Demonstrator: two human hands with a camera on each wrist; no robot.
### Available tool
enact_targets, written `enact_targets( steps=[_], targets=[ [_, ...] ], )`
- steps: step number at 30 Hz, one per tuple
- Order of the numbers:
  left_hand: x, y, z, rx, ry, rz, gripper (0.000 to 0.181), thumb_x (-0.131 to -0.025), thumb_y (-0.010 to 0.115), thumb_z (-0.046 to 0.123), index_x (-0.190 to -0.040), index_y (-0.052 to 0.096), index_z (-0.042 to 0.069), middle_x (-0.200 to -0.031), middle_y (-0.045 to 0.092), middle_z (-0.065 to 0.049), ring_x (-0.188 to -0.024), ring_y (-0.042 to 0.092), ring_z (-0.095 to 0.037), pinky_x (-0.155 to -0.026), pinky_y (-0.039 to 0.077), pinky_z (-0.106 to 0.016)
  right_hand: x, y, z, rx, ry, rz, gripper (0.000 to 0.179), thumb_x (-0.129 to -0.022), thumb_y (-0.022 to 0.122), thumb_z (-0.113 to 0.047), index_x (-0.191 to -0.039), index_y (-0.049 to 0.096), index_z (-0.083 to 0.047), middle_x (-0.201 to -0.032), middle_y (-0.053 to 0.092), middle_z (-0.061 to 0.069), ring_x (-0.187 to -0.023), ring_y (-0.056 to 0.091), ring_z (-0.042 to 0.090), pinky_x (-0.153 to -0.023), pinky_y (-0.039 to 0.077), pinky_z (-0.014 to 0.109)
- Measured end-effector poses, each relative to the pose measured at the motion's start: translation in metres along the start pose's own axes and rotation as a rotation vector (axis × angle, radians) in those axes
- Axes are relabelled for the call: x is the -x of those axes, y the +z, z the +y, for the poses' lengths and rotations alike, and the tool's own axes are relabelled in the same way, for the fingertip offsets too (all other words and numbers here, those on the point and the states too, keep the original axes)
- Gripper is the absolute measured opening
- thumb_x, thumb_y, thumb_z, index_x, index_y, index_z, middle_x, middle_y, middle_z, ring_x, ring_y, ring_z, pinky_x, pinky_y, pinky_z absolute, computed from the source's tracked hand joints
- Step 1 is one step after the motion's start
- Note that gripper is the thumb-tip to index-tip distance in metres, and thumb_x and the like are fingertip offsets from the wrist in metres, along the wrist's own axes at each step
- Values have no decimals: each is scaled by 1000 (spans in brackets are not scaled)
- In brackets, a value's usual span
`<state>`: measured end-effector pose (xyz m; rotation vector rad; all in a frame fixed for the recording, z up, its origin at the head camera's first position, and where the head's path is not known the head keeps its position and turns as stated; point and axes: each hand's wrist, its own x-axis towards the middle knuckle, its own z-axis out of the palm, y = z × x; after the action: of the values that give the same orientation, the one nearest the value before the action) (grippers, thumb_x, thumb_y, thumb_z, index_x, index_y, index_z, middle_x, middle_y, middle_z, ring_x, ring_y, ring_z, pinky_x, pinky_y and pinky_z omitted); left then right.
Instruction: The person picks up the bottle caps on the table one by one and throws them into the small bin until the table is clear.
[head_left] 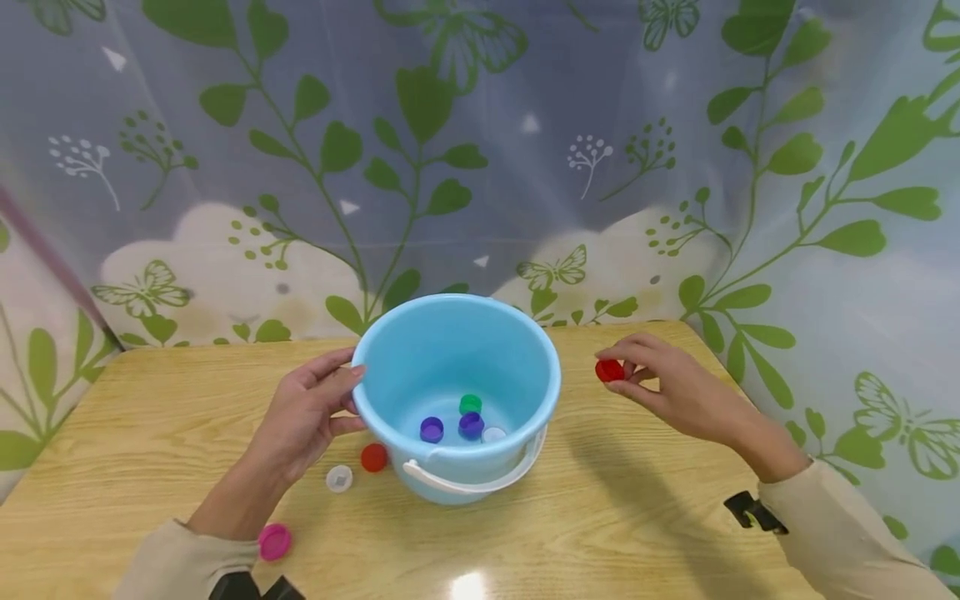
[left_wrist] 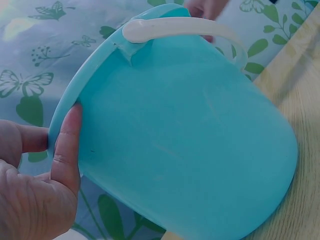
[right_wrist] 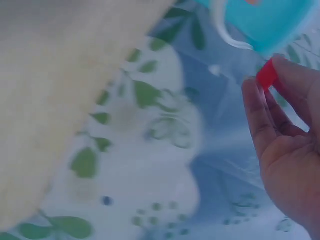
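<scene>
A light blue bucket [head_left: 457, 333] with a white handle [head_left: 480, 486] stands on the table, its mouth tipped toward me. My left hand [head_left: 303, 417] grips the left side of its rim, thumb on one face and fingers on the other, as the left wrist view also shows [left_wrist: 42, 175]. Inside the bucket lie a green cap [head_left: 470, 404], two purple caps [head_left: 431, 430] and a white cap [head_left: 494, 434]. To the right of the bucket and above the table, my right hand [head_left: 671, 383] pinches a red bottle cap [right_wrist: 267, 75] between thumb and fingertips.
Left of the bucket's base, a red cap [head_left: 373, 457] and a white cap [head_left: 339, 478] lie on the wooden table [head_left: 187, 400]. A pink cap [head_left: 274, 542] sits beside my left sleeve. Leaf-patterned cloth [head_left: 525, 167] hangs behind the table and along its sides.
</scene>
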<state>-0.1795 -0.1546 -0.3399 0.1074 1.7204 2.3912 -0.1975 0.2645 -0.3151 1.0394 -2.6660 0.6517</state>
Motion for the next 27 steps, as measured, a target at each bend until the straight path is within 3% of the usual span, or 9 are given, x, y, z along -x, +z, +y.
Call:
enact_targets(
  steps=[5,9,17,27],
  targets=[
    [1,0,1,6,3,4,49,-95,60,11,-135,39,-10,-90,59,-10,-64,61,-12,-64,59,-33,-28,-21,-15,4,-89,58,37,-83,73,-2,-118,63,-8,-107,58,0,-87,60,10,-72,56,26],
    [1,0,0,10,8,2,47,-95,60,10,-133,41,-9,-89,60,-9,-64,61,-13,-63,59,-33,-49,-23,-28,-33,-143,68,34,-84,73,-4,-116,63,-8,-107,58,-1,-91,59,10,-74,55,25],
    [0,1,0,7,10,7,47,-95,60,10,-134,42,-9,-88,59,-9,-63,60,-12,-62,59,-33,-93,1,-54,-183,-165,-41,34,-87,71,-10,-119,62,-7,-112,57,1,-93,58,12,-77,54,25],
    [0,0,0,-3,8,5,49,-95,59,10,-135,40,-9,-90,59,-10,-64,61,-13,-63,59,-33,-134,40,-71,-251,-174,-201,33,-91,67,-17,-122,61,-9,-113,56,0,-94,55,10,-82,52,22]
  ],
)
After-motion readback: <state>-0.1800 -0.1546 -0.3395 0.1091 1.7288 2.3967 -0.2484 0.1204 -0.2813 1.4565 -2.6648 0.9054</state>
